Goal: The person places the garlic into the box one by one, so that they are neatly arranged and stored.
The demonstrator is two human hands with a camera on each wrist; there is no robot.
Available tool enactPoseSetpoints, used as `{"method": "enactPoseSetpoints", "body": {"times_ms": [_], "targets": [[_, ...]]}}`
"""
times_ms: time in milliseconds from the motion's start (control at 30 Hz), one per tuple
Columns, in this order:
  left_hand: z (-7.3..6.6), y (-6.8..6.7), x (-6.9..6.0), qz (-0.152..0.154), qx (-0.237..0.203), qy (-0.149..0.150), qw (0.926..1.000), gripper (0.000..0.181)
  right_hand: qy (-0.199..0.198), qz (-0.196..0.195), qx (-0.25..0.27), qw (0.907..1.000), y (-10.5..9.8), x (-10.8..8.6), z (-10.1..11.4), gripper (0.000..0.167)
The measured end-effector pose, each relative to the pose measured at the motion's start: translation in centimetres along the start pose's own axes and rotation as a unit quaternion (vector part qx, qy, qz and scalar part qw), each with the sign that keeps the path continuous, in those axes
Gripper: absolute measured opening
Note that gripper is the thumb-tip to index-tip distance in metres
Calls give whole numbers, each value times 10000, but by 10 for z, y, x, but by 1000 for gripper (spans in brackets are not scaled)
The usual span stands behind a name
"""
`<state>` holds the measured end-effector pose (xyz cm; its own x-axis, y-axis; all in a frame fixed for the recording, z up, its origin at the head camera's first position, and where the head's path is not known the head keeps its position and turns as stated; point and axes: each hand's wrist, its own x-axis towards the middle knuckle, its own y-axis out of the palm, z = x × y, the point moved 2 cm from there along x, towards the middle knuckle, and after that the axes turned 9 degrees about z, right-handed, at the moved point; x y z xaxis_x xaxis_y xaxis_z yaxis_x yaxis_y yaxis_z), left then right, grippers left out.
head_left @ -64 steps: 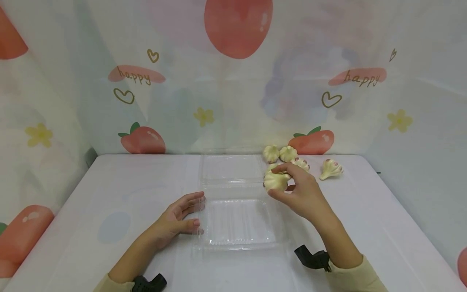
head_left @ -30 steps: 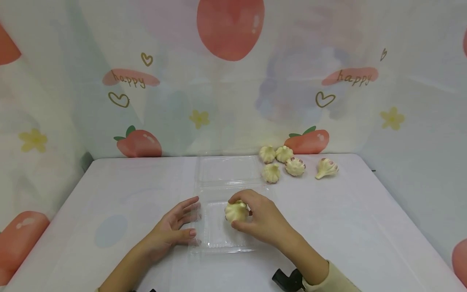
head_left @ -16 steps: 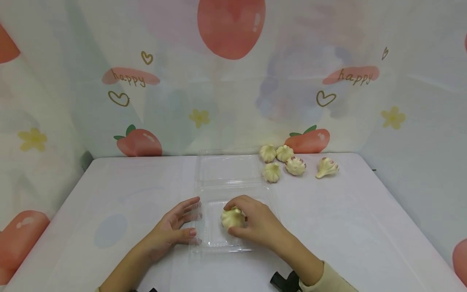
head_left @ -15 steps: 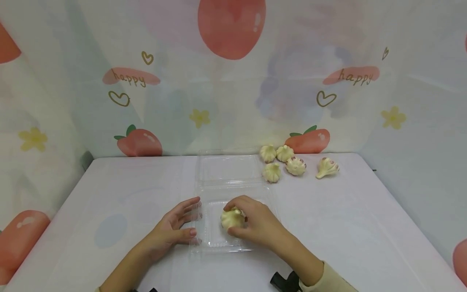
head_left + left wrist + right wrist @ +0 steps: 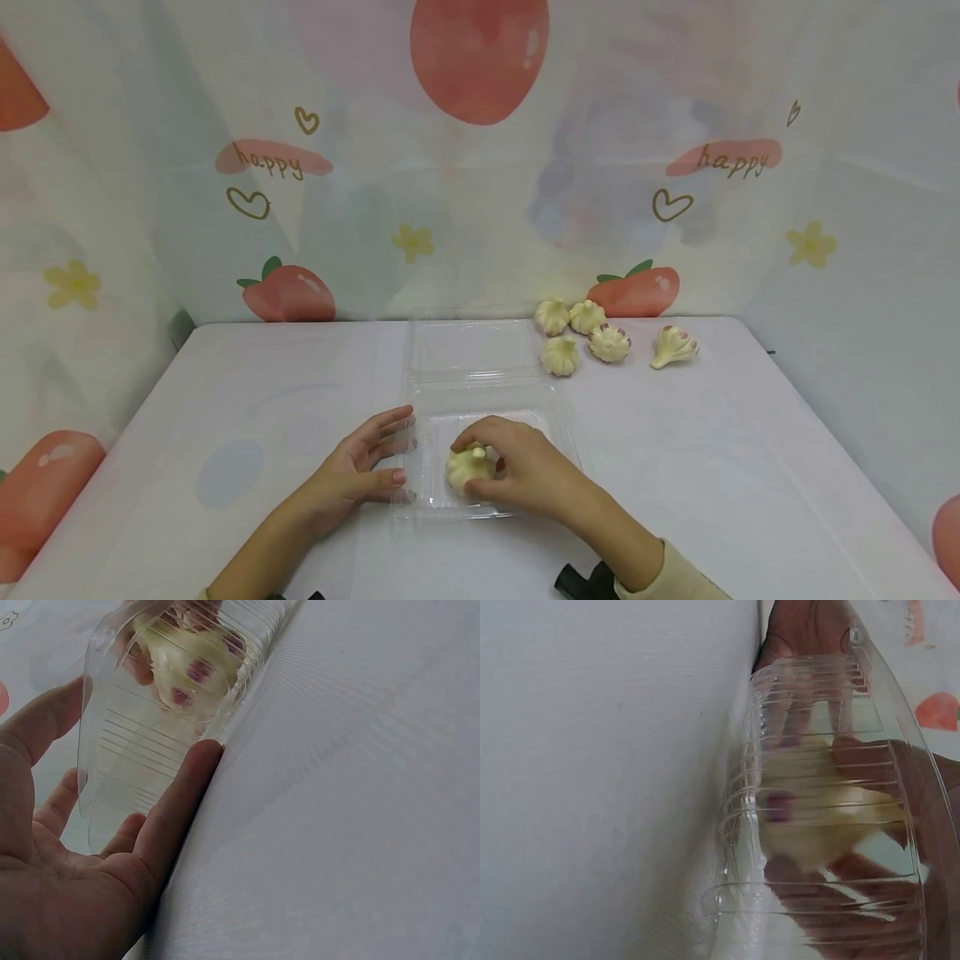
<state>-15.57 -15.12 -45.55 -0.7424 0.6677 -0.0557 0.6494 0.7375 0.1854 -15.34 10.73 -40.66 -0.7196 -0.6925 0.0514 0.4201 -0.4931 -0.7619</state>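
Note:
In the head view a clear plastic clamshell box (image 5: 525, 400) lies with its lid (image 5: 472, 346) folded back toward the wall. My right hand (image 5: 525, 467) reaches into the base and pinches a garlic bulb (image 5: 467, 472) between thumb and fingers, near the front left corner. Seen through the box wall in the left wrist view, the same garlic bulb (image 5: 191, 664) shows purple patches low on its side. My left hand (image 5: 360, 467) touches the box's left side with spread, fairly straight fingers, thumb along the lower edge.
Several more garlic bulbs (image 5: 560, 356) sit at the back right of the white table (image 5: 712, 467), beside the lid. One garlic bulb (image 5: 675, 347) lies on its side farther right. A patterned cloth wall (image 5: 465, 208) rises behind the table's back edge.
My right hand has carried the garlic bulb from beside the back group, left and down into the box, then slightly toward the front left corner. My left hand has stayed at the box's side.

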Motion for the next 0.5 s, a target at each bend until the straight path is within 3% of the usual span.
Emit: {"method": "enactPoseSetpoints", "body": {"times_ms": [200,500], "targets": [[0,-1,0,11,-9,-13,10000,80,-141,480,619,9968,0,0,-2,33],[1,-1,-1,-1,-36,-19,10000,81,362,425,564,9968,-1,-2,0,33]]}}
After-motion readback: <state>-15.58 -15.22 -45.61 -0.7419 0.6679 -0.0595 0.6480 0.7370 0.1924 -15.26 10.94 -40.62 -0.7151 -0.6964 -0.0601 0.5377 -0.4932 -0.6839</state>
